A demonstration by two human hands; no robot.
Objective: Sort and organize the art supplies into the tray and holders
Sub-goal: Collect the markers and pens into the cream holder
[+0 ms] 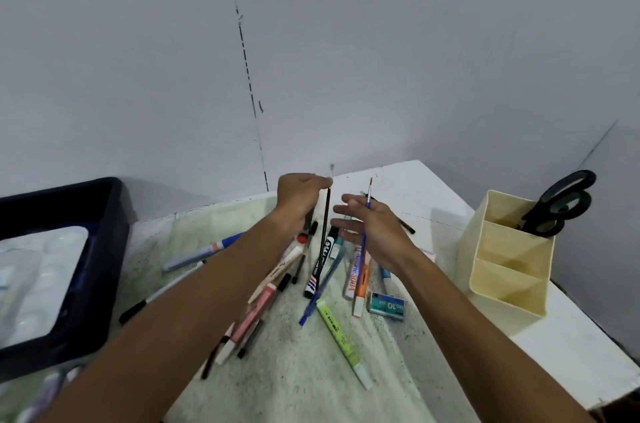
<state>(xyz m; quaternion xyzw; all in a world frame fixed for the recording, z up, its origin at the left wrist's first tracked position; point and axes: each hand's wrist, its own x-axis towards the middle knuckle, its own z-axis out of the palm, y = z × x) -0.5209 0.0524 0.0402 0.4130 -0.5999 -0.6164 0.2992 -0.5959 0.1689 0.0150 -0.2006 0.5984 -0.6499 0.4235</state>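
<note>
Nearest the camera, two bare forearms reach out over a worktop (571,346) covered by a stained pale cloth (294,370), and between them lies the unsorted pile: a green highlighter (341,339), a pink marker (254,313), a blue pen (320,294), an orange-and-white marker (362,287), a small teal staple box (387,306) and a black-and-white marker (318,270). To the left sits a dark tray (100,284) already carrying a white paint palette (38,280). Further out, the left hand (299,197) has its grip pinched near the top of a thin dark paintbrush (325,232), which hangs almost upright with its pale tip just above the fingers and its lower end down among the markers. The right hand (372,227) is half open, fingers spread, yet a blue-handled paintbrush (365,232) stands against its palm; it seems loosely held by the thumb, though exactly how it is held cannot be made out. Well to the right stands the cream holder (509,270) with three compartments, black scissors (561,204) upright in the farthest one, the two nearer ones apparently empty. The step in hand looks like gathering the brushes for the holder. To do it well, the left should probably lift its brush clear of the pile before swinging it across, so it drags nothing along, and the right should firm its hold first; both brushes then go in handle-down, bristles up, in a compartment away from the scissors.
</note>
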